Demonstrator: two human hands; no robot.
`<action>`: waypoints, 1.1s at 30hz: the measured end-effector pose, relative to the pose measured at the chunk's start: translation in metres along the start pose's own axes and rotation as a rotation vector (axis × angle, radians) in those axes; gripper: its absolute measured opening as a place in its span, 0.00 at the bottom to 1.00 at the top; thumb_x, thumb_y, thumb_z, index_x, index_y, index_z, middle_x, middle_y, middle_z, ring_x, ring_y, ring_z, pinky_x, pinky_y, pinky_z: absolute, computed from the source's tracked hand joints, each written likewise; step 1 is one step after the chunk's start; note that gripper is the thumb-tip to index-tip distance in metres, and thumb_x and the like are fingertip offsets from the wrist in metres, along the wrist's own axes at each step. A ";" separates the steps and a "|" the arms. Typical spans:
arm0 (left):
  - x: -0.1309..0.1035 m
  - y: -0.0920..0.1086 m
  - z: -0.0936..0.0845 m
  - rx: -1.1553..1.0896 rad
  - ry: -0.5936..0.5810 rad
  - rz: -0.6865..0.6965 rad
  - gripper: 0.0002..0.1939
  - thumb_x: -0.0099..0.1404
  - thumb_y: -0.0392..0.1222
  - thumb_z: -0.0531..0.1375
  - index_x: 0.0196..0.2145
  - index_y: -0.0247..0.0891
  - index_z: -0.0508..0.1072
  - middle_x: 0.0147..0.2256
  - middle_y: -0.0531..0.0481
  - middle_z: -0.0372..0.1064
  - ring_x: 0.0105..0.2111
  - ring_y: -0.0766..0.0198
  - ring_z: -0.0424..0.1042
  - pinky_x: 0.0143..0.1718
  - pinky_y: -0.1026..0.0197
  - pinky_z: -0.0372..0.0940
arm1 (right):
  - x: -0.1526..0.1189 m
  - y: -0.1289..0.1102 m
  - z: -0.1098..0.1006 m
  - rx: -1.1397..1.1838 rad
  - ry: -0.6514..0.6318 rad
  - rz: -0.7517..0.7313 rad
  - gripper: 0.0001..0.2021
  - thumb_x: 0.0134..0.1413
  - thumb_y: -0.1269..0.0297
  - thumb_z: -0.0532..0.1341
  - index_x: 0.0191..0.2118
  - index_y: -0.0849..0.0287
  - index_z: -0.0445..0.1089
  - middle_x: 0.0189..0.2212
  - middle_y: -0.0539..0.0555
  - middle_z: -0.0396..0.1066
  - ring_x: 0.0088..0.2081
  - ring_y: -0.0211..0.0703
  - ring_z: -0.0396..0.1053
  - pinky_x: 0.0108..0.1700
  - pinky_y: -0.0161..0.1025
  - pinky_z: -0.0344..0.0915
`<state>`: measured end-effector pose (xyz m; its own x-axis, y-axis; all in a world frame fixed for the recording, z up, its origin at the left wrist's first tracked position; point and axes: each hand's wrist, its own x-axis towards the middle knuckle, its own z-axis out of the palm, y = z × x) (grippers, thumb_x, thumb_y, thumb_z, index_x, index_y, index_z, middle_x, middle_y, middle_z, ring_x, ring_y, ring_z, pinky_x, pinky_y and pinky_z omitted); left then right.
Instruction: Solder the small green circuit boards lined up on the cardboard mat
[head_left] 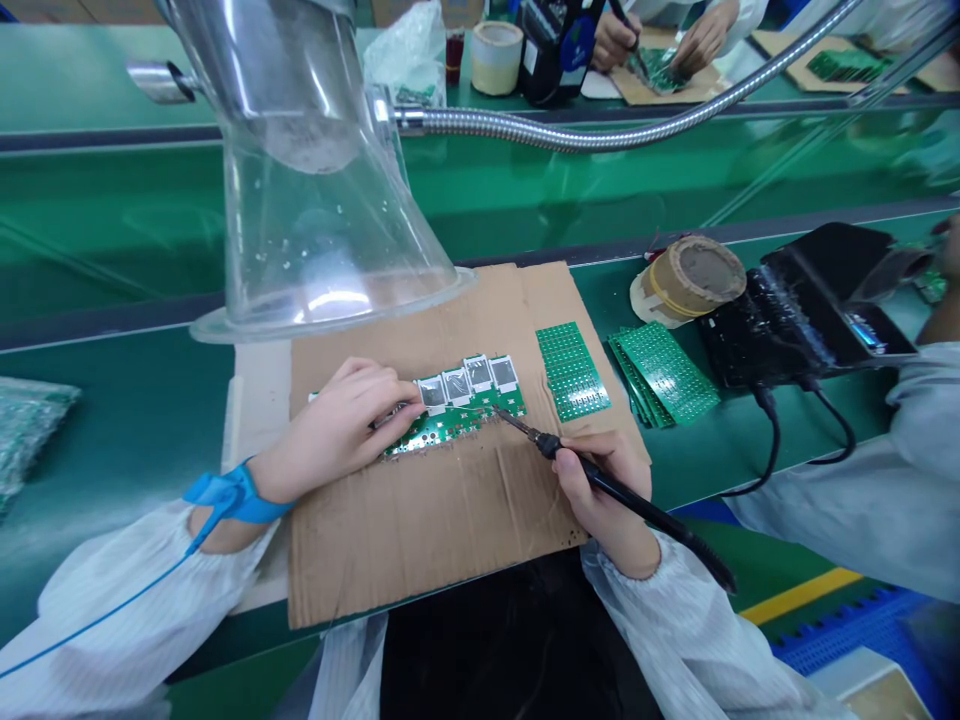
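A green circuit board panel [442, 428] with several small white-framed screens [457, 385] along its far side lies on a cardboard sheet [420, 530]. My left hand [367, 405] rests over the panel's left part, its fingers pinched on a thin solder wire [465, 407] that runs right across the board. A blue wrist strap [240, 495] circles that wrist. In my right hand [611, 490] is a black soldering iron [600, 478], gripped like a pen. Its tip meets the board near the wire's end, below the rightmost screens.
A clear fume hood [330, 230] hangs over the cardboard's far left. One perforated green board [574, 370] lies at right, beside a stack of boards [660, 375]. Beyond are a tape roll [694, 275] and a black soldering station [802, 320]. Co-workers' hands [705, 40] show at the back.
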<state>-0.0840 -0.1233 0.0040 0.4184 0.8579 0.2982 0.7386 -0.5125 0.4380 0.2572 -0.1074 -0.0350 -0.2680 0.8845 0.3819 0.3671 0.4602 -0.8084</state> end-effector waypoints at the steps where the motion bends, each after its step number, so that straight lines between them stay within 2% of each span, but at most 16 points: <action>1: 0.000 0.000 0.000 0.002 -0.001 -0.001 0.06 0.82 0.39 0.57 0.44 0.39 0.71 0.31 0.56 0.68 0.30 0.63 0.67 0.46 0.55 0.60 | 0.000 0.000 0.000 0.001 0.000 -0.005 0.06 0.65 0.66 0.70 0.44 0.52 0.74 0.34 0.50 0.80 0.32 0.42 0.80 0.33 0.38 0.77; 7: 0.000 0.001 -0.003 0.015 0.003 -0.001 0.06 0.82 0.39 0.56 0.43 0.40 0.71 0.29 0.56 0.67 0.30 0.62 0.66 0.46 0.55 0.60 | 0.000 0.001 0.000 0.018 0.029 -0.003 0.05 0.67 0.64 0.69 0.45 0.52 0.74 0.34 0.50 0.80 0.32 0.42 0.80 0.34 0.38 0.77; 14: -0.002 0.000 -0.005 0.026 -0.012 -0.010 0.07 0.82 0.39 0.56 0.43 0.40 0.71 0.30 0.56 0.66 0.30 0.62 0.67 0.47 0.54 0.60 | 0.007 -0.008 0.001 -0.102 -0.019 -0.078 0.06 0.69 0.57 0.69 0.43 0.51 0.75 0.34 0.50 0.83 0.34 0.44 0.83 0.35 0.37 0.79; 21: -0.001 0.002 -0.003 0.031 -0.022 0.012 0.08 0.83 0.40 0.55 0.43 0.39 0.72 0.29 0.56 0.65 0.28 0.63 0.66 0.47 0.54 0.61 | 0.017 -0.023 0.000 -0.192 -0.046 -0.121 0.06 0.68 0.60 0.68 0.40 0.52 0.72 0.29 0.48 0.80 0.30 0.42 0.81 0.31 0.36 0.76; 24: -0.006 0.002 -0.007 0.042 -0.001 0.009 0.07 0.83 0.39 0.55 0.43 0.40 0.71 0.29 0.57 0.64 0.29 0.63 0.65 0.47 0.54 0.61 | 0.014 -0.026 0.000 -0.217 -0.049 -0.071 0.06 0.68 0.60 0.68 0.40 0.52 0.72 0.29 0.49 0.80 0.28 0.42 0.81 0.30 0.36 0.75; 29: -0.018 0.003 -0.011 0.007 0.062 -0.039 0.05 0.81 0.38 0.56 0.43 0.41 0.70 0.29 0.57 0.65 0.29 0.63 0.66 0.44 0.55 0.62 | -0.005 -0.024 0.002 -0.077 0.030 0.136 0.07 0.70 0.56 0.67 0.45 0.52 0.73 0.32 0.50 0.80 0.31 0.43 0.81 0.36 0.40 0.79; 33: -0.018 0.003 -0.005 0.001 0.041 -0.019 0.07 0.82 0.40 0.56 0.42 0.41 0.70 0.29 0.56 0.66 0.29 0.62 0.67 0.44 0.55 0.62 | -0.012 -0.026 0.006 -0.063 -0.031 0.184 0.07 0.70 0.57 0.68 0.43 0.52 0.73 0.31 0.50 0.80 0.30 0.42 0.81 0.33 0.38 0.78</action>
<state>-0.0923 -0.1409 0.0040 0.3821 0.8652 0.3247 0.7469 -0.4960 0.4428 0.2458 -0.1302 -0.0210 -0.2181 0.9517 0.2160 0.4670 0.2961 -0.8332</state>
